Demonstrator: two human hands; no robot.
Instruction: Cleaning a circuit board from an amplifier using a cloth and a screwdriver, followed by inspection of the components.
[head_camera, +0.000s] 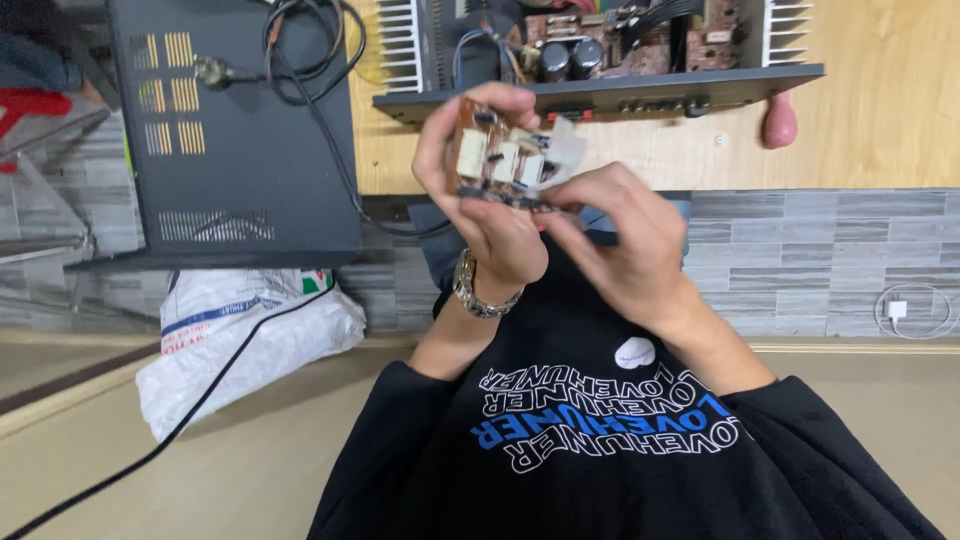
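Hands meet over the lap: the left hand (490, 215), a metal watch (478, 290) on its wrist, grips a small brown circuit board (497, 158) from the left, while the right hand (620, 235) pinches its lower right edge. The board's long axis runs left to right between them. Beyond lies an opened amplifier chassis (600, 95) on a wooden board (880, 120).

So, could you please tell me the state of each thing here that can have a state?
Small circuit board: lifted, held in both hands.
Left hand: closed on the board.
Right hand: closed on the board's edge.
Amplifier chassis: cover off, inner parts exposed.
Black metal cover: removed, lying beside the chassis.
Power cable: unplugged, plug lying on the cover.
White plastic bag: crumpled on the floor.
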